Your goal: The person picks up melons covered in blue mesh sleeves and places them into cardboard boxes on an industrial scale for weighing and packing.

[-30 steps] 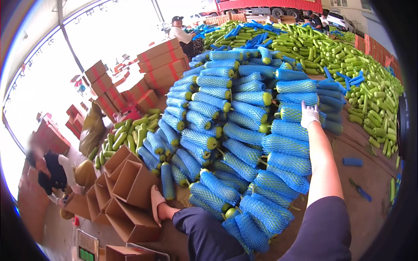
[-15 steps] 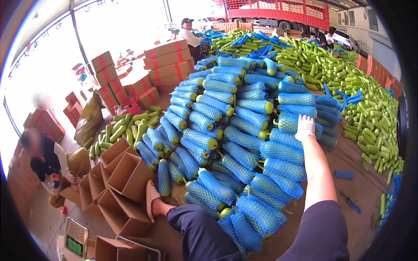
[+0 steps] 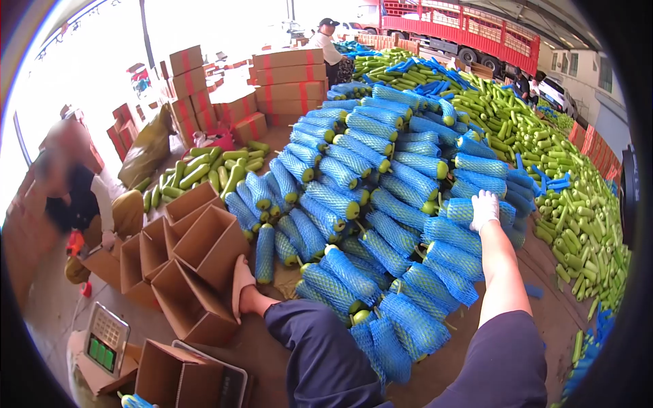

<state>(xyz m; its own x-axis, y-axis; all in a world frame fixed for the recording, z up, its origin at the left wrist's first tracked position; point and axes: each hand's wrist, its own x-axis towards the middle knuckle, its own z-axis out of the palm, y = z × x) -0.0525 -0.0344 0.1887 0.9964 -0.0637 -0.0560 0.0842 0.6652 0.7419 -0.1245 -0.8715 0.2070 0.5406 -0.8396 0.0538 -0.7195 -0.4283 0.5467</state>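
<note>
My right hand [image 3: 485, 210], in a white glove, lies over a long green gourd in blue foam netting [image 3: 459, 211] at the right side of a big pile. Its fingers are curled round the gourd's upper side; the palm side is hidden. More netted gourds [image 3: 408, 217] lie stacked in rows around it, their green ends showing. My left hand is not in view.
Open cartons [image 3: 197, 302] stand beside my foot, with a scale display [image 3: 105, 336] at lower left. A co-worker [image 3: 75, 197] crouches at left. Bare green gourds [image 3: 578, 204] are heaped at right. Closed boxes [image 3: 289, 81] and another person [image 3: 330, 51] are behind.
The whole view has shifted, so the pile sits lower and slightly further right. My right hand stays at the same gourd. The co-worker's orange-red tool at left has shifted.
</note>
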